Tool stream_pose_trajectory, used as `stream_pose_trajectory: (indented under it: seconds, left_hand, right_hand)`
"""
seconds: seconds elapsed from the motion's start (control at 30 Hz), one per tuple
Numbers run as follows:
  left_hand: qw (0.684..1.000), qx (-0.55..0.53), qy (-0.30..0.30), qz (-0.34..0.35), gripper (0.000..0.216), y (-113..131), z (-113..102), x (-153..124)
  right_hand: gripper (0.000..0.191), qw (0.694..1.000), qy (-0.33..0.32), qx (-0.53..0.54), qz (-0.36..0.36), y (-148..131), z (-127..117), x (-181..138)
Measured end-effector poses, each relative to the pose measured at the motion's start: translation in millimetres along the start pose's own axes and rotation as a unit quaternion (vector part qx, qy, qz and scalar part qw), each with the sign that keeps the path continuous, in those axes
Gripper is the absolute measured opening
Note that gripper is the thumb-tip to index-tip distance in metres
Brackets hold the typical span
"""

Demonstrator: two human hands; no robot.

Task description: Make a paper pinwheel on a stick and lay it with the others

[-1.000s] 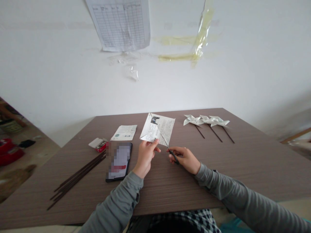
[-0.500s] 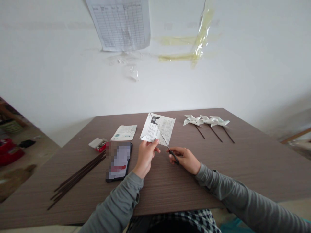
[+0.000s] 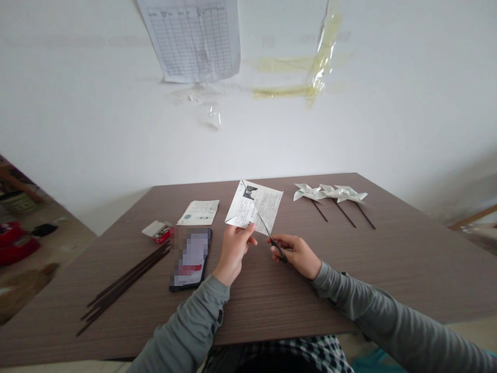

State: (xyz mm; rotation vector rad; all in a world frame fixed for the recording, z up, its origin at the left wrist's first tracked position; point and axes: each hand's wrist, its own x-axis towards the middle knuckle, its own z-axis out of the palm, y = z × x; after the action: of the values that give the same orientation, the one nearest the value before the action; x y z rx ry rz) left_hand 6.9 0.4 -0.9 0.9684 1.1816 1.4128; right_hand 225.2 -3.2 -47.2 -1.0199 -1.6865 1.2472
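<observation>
My left hand (image 3: 233, 249) pinches the near corner of a printed paper sheet (image 3: 267, 205) and holds it up above the brown table (image 3: 388, 269). My right hand (image 3: 297, 254) grips black-handled scissors (image 3: 272, 235). Their thin blades reach up across the middle of the sheet. Both arms wear grey sleeves.
A phone (image 3: 190, 258) lies left of my left hand. Several dark thin sticks (image 3: 124, 282) lie further left, with a small red and white box (image 3: 157, 230) and a folded paper (image 3: 199, 212) behind. Three paper pinwheels (image 3: 330, 193) on sticks lie at the back right.
The paper sheet has shifted slightly to the right in my left hand. The hands and scissors have hardly moved.
</observation>
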Motion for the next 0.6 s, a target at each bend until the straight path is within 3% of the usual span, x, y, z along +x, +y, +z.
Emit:
stream_pose_trajectory:
  seconds: [0.3,0.6]
  left_hand:
    - [1.0,0.01,0.004,-0.009,0.039,2.5,1.1,-1.0]
    - [1.0,0.0,-0.004,-0.004,0.043,0.7,0.5,-1.2]
  right_hand:
    - [0.066,1.0,0.003,0.01,-0.004,2.7,0.9,0.1]
    - [0.073,1.0,-0.003,0.014,-0.007,6.4,-0.3,1.6]
